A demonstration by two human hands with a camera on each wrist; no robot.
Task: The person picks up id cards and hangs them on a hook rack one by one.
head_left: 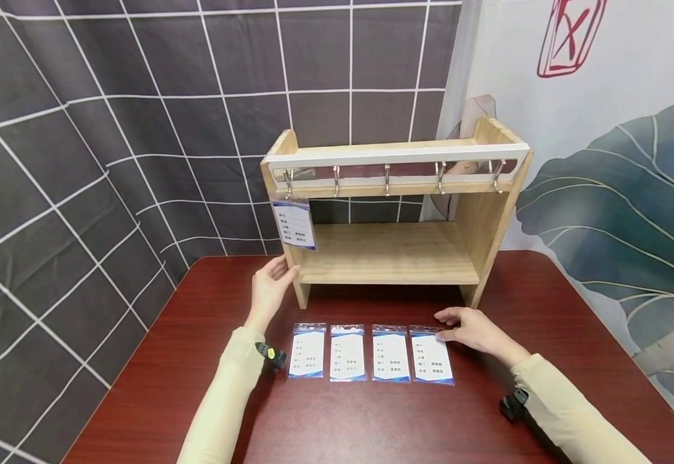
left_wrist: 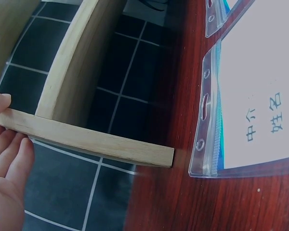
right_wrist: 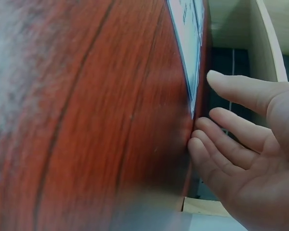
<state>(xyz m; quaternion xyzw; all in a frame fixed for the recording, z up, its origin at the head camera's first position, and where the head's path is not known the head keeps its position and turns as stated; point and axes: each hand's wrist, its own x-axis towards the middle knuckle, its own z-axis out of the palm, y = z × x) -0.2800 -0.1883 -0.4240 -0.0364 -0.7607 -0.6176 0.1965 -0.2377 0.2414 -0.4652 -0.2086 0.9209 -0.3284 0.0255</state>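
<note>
The left hand (head_left: 270, 283) lies flat against the left side post of the wooden rack (head_left: 392, 254), fingers straight and together, the thumb round toward the front edge; the left wrist view shows the fingertips (left_wrist: 9, 144) pressed along the post's lower edge. It looks like a bracing touch, steadying the light rack so that it does not slide on the table.

The right hand (head_left: 470, 328) rests on the table with its fingers loosely extended, their tips on the top right corner of the rightmost badge holder (head_left: 431, 354). The right wrist view shows the fingers (right_wrist: 216, 144) slightly spread and relaxed against the edge of that sleeve, touching it, not pinching or lifting.

Outward from the hands, four clear badge holders lie in a neat row on the near part of the red-brown table (head_left: 198, 399), just in front of the rack, slot ends pointing toward it; the other three (head_left: 347, 353) sit to the left of the touched one, close side by side. That ordering keeps each within easy reach and its punched end turned toward the hooks.

A fifth badge holder (head_left: 294, 222) hangs from the leftmost hook of the hook rail (head_left: 392, 173) along the rack's top front; the four hooks to its right are bare
</note>
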